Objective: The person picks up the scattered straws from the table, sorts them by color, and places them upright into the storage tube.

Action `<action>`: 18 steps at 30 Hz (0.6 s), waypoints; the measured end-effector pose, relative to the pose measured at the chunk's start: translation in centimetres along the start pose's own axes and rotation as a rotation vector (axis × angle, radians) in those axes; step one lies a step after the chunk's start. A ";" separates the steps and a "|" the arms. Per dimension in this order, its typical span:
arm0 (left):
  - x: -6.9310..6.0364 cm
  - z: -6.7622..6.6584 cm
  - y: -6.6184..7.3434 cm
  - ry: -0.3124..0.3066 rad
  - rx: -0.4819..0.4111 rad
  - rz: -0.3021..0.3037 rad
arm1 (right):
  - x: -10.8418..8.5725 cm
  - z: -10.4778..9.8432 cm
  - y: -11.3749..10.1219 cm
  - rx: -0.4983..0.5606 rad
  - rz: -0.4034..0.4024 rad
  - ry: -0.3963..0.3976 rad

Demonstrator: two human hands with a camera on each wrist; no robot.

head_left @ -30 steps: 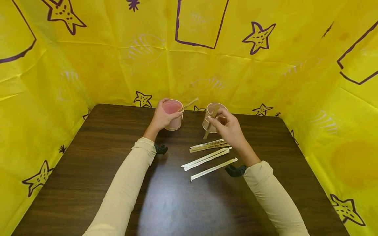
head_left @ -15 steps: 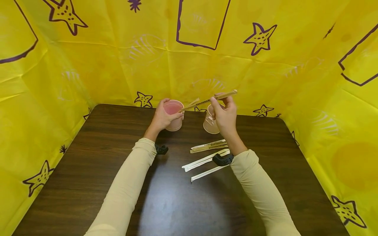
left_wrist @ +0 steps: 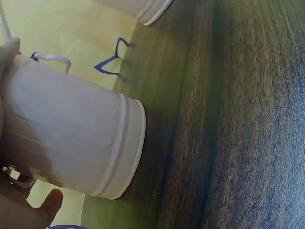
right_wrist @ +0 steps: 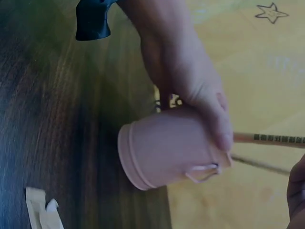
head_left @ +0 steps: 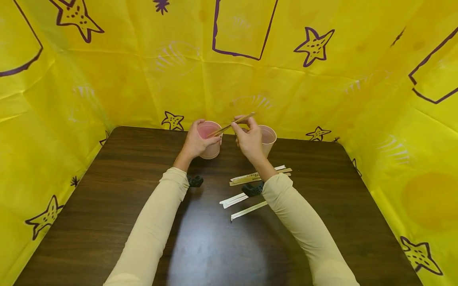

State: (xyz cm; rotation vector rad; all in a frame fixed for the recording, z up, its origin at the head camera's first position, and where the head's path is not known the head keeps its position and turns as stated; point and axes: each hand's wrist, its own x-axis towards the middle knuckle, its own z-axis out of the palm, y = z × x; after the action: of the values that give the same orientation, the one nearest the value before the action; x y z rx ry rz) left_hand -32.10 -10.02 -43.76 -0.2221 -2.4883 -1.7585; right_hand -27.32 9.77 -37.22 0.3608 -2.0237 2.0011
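A pale pink bucket-shaped cup (head_left: 212,152) with small side handles stands near the back edge of the table. My left hand (head_left: 196,142) grips it around the side, thumb near the rim. Two slim brown paper-wrapped sticks, perhaps straws, slant out of its mouth; one bears dark print (right_wrist: 274,139), the other is plainer (right_wrist: 262,165). My right hand (head_left: 249,139) pinches a brown wrapped stick (head_left: 247,117) over the rim, its lower end inside the cup. In the right wrist view only part of my right hand (right_wrist: 296,191) shows at the edge.
A second pink cup (head_left: 269,139) stands just right of my right hand. Brown printed wrapped sticks (head_left: 247,178) and white-wrapped sticks (head_left: 247,211) lie on the dark wooden table (head_left: 218,246), partly under my right forearm. A yellow patterned cloth (head_left: 200,87) surrounds the table's back and sides.
My right hand has lifted the brown wrapped stick from beside the second cup and moved it left, lowering its end into the first cup. My left hand keeps its hold.
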 end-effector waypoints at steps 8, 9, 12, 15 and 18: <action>-0.1 -0.1 -0.3 0.007 0.017 -0.010 | 0.2 1.4 1.8 -0.049 0.028 -0.005; 0.0 -0.1 -0.2 0.010 0.015 -0.008 | 0.2 1.5 2.0 -0.058 0.036 -0.007; 0.1 -0.1 -0.2 0.008 0.016 -0.005 | 0.3 1.7 2.5 -0.092 0.058 -0.006; 0.2 -0.1 -0.3 -0.001 0.016 -0.006 | 0.2 1.7 2.8 -0.126 0.088 -0.012; 0.2 -0.2 -0.3 -0.008 0.016 -0.010 | 0.1 1.7 2.9 -0.151 0.106 -0.021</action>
State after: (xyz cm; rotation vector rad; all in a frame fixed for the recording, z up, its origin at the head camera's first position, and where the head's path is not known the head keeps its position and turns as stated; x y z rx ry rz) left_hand -32.39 -10.26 -43.95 -0.2162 -2.5124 -1.7444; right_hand -28.54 8.07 -39.89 0.2484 -2.2332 1.8940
